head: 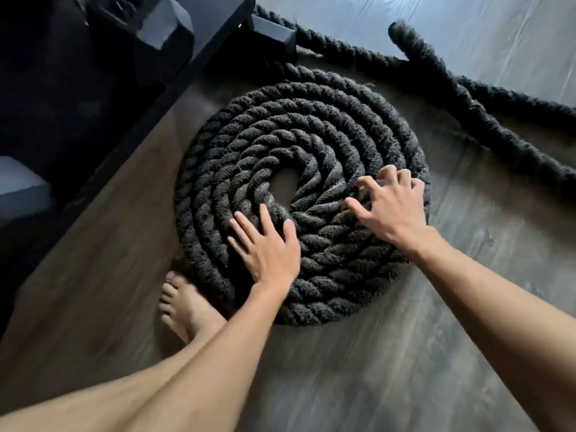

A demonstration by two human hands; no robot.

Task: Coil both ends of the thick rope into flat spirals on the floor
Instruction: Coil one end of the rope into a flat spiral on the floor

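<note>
A thick black twisted rope lies wound in a flat spiral [299, 141] of several turns on the wooden floor, with a small gap at its centre. My left hand [268, 251] rests flat on the near turns, fingers spread. My right hand [389, 207] presses on the spiral's right side with fingers curled like claws. From the spiral's far edge the rope runs off to the upper right, where the loose rest of the rope [486, 120] lies uncoiled, its free end [402, 32] pointing away.
Dark furniture [93, 73] with a black leg [274, 35] stands close to the left and far side of the spiral. My bare foot [184, 307] touches the spiral's near left edge. Wooden floor [405, 353] stretches to the right and front.
</note>
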